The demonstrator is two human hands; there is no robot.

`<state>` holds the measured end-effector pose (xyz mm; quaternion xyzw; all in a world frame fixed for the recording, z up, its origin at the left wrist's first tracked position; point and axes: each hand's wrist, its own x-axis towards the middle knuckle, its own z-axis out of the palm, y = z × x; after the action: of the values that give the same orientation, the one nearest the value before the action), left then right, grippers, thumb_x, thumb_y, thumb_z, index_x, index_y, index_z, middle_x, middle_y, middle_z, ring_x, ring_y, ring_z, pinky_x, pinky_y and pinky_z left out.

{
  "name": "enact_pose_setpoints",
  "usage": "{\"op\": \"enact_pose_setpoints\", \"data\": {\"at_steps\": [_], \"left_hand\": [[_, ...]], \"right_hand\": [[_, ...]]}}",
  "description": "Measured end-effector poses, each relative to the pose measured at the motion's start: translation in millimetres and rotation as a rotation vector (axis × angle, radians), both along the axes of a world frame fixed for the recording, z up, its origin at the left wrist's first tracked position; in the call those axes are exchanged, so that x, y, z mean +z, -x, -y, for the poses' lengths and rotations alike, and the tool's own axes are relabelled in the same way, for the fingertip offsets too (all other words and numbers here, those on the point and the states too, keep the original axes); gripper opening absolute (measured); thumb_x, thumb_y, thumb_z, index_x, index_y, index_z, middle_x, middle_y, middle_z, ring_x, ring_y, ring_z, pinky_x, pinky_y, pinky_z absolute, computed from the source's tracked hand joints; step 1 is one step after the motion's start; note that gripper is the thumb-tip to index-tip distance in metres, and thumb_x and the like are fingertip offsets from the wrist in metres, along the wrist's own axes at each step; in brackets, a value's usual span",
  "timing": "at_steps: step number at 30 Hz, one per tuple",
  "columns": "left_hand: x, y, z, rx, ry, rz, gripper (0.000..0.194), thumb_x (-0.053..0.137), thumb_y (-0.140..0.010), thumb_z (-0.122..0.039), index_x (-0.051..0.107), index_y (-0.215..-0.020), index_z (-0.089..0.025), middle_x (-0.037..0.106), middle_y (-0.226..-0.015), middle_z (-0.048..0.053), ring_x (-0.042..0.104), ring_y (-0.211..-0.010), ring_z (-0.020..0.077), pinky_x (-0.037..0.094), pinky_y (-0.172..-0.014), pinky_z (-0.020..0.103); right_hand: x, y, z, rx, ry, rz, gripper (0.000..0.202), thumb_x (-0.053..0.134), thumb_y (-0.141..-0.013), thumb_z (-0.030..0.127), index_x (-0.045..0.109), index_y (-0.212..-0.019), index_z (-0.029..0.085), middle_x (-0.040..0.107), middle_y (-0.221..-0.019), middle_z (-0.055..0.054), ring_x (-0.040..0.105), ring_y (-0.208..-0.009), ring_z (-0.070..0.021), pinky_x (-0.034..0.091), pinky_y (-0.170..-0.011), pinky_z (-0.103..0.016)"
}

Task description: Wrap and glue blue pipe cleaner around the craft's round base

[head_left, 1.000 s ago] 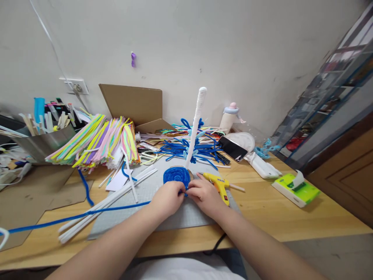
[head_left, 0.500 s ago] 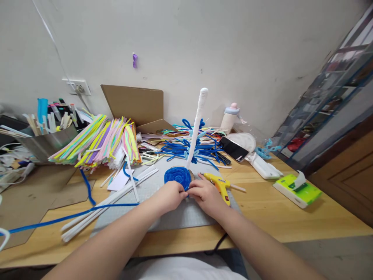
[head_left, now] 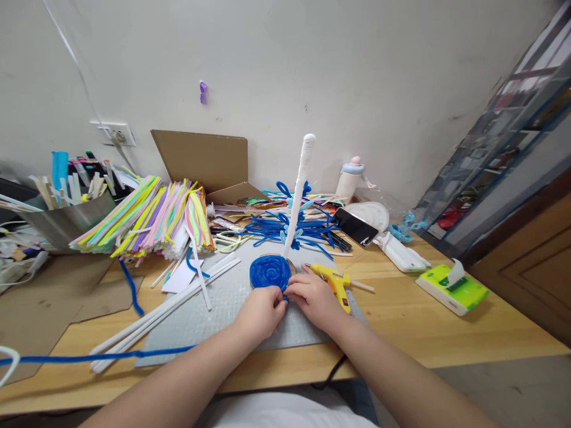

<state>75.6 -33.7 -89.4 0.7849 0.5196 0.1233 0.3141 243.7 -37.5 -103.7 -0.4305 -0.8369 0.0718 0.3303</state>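
Note:
A blue pipe-cleaner coil (head_left: 270, 271) lies flat as a disc on a brown round base, its near edge partly behind my hands. My left hand (head_left: 261, 312) is closed, thumb and fingers pinched on a blue pipe cleaner (head_left: 165, 352) that trails left beneath my forearm. At the coil's near right edge my right hand (head_left: 314, 297) is closed, fingertips pinching the same strand where a bit of blue shows between the hands. A white wrapped rod (head_left: 300, 190) with blue loops stands upright behind the coil. Beside my right hand rests a yellow glue gun (head_left: 335, 282).
A grey cutting mat (head_left: 214, 324) lies under the work. White pipe cleaners (head_left: 165, 315) are at left, with colourful bundles (head_left: 151, 220) behind. Blue pipe cleaners (head_left: 267, 229), a phone (head_left: 355, 226) and a bottle (head_left: 348, 181) are at the back; a tissue pack (head_left: 450, 288) lies right.
My left hand has moved slightly down and towards me, off the coil's lower edge. The trailing blue strand has shifted nearer the table's front edge. My right hand stays almost in place.

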Motion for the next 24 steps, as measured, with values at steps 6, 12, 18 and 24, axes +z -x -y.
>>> {"op": "enact_pose_setpoints", "data": {"at_steps": [6,12,18,24], "left_hand": [[-1.9,-1.8,4.5,-0.020,-0.258,-0.148,0.017,0.047,-0.083,-0.024,0.061,-0.074,-0.019,0.068,-0.073,0.003,0.061,-0.067,0.0165,0.031,-0.056,0.025],[-3.5,-1.3,6.2,-0.006,-0.248,-0.176,0.021,0.045,-0.086,-0.028,0.063,-0.079,-0.021,0.070,-0.078,0.003,0.063,-0.071,0.0183,0.032,-0.057,0.026],[-1.8,-0.6,6.0,-0.023,-0.230,-0.180,0.021,0.045,-0.087,-0.028,0.064,-0.083,-0.021,0.071,-0.084,0.005,0.064,-0.077,0.0200,0.037,-0.062,0.027],[-2.4,-0.8,6.1,-0.007,-0.197,-0.171,0.022,0.044,-0.088,-0.027,0.065,-0.086,-0.021,0.071,-0.087,0.006,0.065,-0.080,0.0203,0.040,-0.066,0.028]], "right_hand": [[1.6,0.9,1.1,-0.009,0.017,-0.012,0.018,0.053,-0.086,0.013,0.067,-0.083,0.023,0.068,-0.090,-0.001,0.061,-0.085,-0.0149,0.027,-0.108,-0.047],[1.4,-1.2,-0.9,0.009,0.033,-0.012,0.016,0.056,-0.085,0.013,0.068,-0.083,0.023,0.068,-0.089,0.001,0.061,-0.085,-0.0138,0.025,-0.109,-0.047],[2.4,-1.5,-3.1,0.021,0.032,-0.035,0.016,0.057,-0.085,0.015,0.069,-0.079,0.024,0.068,-0.084,0.001,0.062,-0.082,-0.0134,0.026,-0.108,-0.048],[-2.7,-3.0,-6.5,0.030,0.012,-0.023,0.015,0.059,-0.085,0.017,0.070,-0.079,0.025,0.068,-0.084,0.002,0.062,-0.081,-0.0122,0.022,-0.110,-0.051]]}}
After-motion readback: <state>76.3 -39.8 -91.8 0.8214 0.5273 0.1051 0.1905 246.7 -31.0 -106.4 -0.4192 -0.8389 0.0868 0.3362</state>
